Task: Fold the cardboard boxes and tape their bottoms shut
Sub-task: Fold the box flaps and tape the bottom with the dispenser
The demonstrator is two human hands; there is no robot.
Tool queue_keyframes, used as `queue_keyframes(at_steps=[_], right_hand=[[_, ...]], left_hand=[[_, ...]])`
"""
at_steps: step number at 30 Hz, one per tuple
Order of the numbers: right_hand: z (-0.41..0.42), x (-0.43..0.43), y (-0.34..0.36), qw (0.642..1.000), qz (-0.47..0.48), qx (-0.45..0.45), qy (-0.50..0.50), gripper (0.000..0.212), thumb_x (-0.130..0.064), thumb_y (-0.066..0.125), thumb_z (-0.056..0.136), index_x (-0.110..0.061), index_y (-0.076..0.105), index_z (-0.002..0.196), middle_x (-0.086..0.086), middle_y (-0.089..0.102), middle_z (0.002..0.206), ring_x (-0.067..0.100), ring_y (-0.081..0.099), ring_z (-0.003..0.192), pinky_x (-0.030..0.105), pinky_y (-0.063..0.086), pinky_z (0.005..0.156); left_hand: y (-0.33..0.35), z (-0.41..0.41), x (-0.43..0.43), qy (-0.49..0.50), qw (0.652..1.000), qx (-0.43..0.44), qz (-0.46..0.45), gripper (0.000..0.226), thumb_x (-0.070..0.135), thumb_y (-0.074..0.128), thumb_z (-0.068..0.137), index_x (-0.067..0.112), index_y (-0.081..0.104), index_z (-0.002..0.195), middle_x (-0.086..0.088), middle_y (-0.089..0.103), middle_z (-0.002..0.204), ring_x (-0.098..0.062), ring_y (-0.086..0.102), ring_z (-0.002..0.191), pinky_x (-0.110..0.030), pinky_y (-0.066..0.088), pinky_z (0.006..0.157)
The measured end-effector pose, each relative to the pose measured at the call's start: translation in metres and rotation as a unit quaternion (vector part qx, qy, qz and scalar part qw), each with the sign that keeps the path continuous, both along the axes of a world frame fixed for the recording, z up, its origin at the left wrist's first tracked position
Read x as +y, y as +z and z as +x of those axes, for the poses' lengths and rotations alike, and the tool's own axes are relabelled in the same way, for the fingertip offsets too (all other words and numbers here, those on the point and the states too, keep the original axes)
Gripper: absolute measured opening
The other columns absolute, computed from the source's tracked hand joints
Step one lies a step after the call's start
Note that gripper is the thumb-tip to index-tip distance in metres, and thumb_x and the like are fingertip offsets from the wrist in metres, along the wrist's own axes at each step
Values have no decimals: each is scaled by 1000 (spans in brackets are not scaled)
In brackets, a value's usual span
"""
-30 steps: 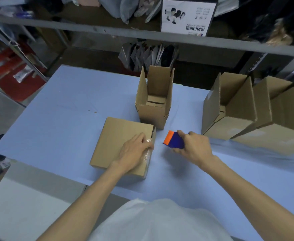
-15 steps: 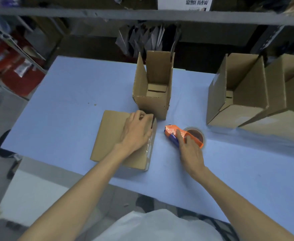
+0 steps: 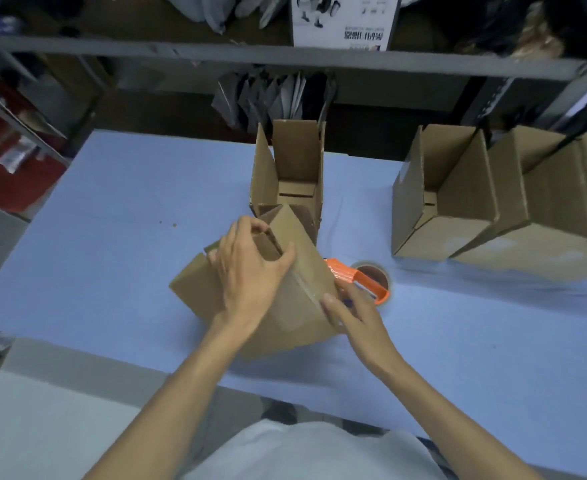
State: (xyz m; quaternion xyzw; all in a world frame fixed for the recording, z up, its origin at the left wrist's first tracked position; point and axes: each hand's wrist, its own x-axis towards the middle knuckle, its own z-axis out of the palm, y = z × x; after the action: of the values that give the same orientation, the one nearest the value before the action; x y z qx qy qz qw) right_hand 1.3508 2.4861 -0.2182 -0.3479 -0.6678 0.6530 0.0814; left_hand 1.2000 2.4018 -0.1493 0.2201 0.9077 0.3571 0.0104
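A small cardboard box (image 3: 295, 306) is tilted up off the blue table (image 3: 112, 244) in front of me, clear tape running along its seam. My left hand (image 3: 248, 271) grips the box from above, fingers curled over its upper edge. My right hand (image 3: 351, 313) touches the box's right side with straight fingers. The orange tape dispenser (image 3: 361, 277) lies on the table just right of the box, beside its brown tape roll, partly hidden by the box and my right hand.
An open folded box (image 3: 288, 174) stands upright just behind the tilted one. Several more open boxes (image 3: 458, 202) lie on their sides at the right of the table. A grey metal shelf (image 3: 285, 58) with goods spans the back. The table's near edge runs below my forearms.
My right hand let go of the tape dispenser, which now lies on the table, and moved to the box. My left hand has lifted and tilted the box up from lying flat.
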Motion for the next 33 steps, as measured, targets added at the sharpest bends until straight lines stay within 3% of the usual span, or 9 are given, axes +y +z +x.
queue_keyframes(at_steps=[6, 10, 12, 15, 19, 22, 25, 31, 33], right_hand=[[-18, 2, 43, 989, 88, -34, -115, 82, -67, 69, 57, -31, 48, 127, -13, 35, 121, 12, 42, 123, 29, 39, 101], [-34, -14, 48, 965, 214, -127, -87, 119, -75, 78, 36, -25, 38, 136, -7, 27, 127, 16, 34, 126, 27, 31, 99], [-40, -17, 45, 963, 226, -123, -82, 113, -65, 84, 40, -24, 39, 136, -4, 27, 126, 19, 33, 125, 28, 31, 98], [-43, -15, 41, 978, 173, -74, -89, 91, -37, 90, 54, -25, 47, 134, -7, 28, 119, 16, 37, 121, 26, 32, 99], [-44, -13, 38, 987, 129, -27, -91, 68, -14, 81, 70, -26, 53, 130, -6, 34, 118, 16, 42, 118, 26, 34, 102], [-47, -18, 39, 980, 157, -31, -116, 62, -24, 79, 74, -24, 51, 129, -6, 34, 120, 15, 41, 120, 27, 33, 103], [-53, -21, 39, 969, 199, -71, -128, 82, -45, 84, 62, -23, 46, 131, -6, 32, 123, 15, 39, 120, 33, 35, 102], [-58, -10, 39, 986, 89, -10, -141, 48, -7, 71, 77, -26, 57, 119, -8, 41, 113, 17, 47, 115, 34, 40, 102], [-59, -9, 39, 985, 103, -15, -139, 49, -19, 74, 75, -28, 54, 119, -9, 41, 114, 14, 47, 115, 32, 40, 100]], left_hand=[[9, 6, -42, 24, 981, -172, 91, 39, 34, 78, 72, 31, 52, 102, 23, 59, 84, 7, 59, 78, -7, 41, 57], [-2, 7, -56, 59, 965, -249, 53, 62, 55, 80, 53, 32, 48, 101, 20, 60, 90, -1, 58, 87, -20, 42, 60], [-8, 8, -60, 65, 958, -277, 47, 78, 58, 82, 41, 31, 47, 104, 17, 61, 94, -3, 59, 91, -26, 47, 66], [-18, 5, -71, 69, 937, -327, 102, 71, 41, 90, 46, 27, 53, 105, 7, 69, 100, -12, 67, 93, -36, 55, 83], [-27, 6, -79, 92, 933, -324, 126, 58, 34, 91, 53, 30, 55, 98, 11, 71, 94, -10, 69, 89, -30, 53, 78], [-28, 4, -78, 95, 933, -322, 129, 61, 37, 91, 50, 29, 55, 99, 11, 71, 94, -10, 68, 89, -31, 53, 78], [-25, 5, -75, 85, 939, -313, 114, 73, 50, 88, 38, 31, 53, 100, 12, 68, 95, -7, 67, 89, -28, 53, 75], [-26, -4, -77, 93, 930, -338, 112, 75, 51, 89, 36, 29, 53, 98, 9, 69, 98, -11, 67, 93, -35, 55, 83], [-26, -4, -75, 101, 928, -340, 114, 75, 52, 89, 36, 29, 54, 99, 9, 69, 99, -14, 67, 94, -39, 55, 85]])
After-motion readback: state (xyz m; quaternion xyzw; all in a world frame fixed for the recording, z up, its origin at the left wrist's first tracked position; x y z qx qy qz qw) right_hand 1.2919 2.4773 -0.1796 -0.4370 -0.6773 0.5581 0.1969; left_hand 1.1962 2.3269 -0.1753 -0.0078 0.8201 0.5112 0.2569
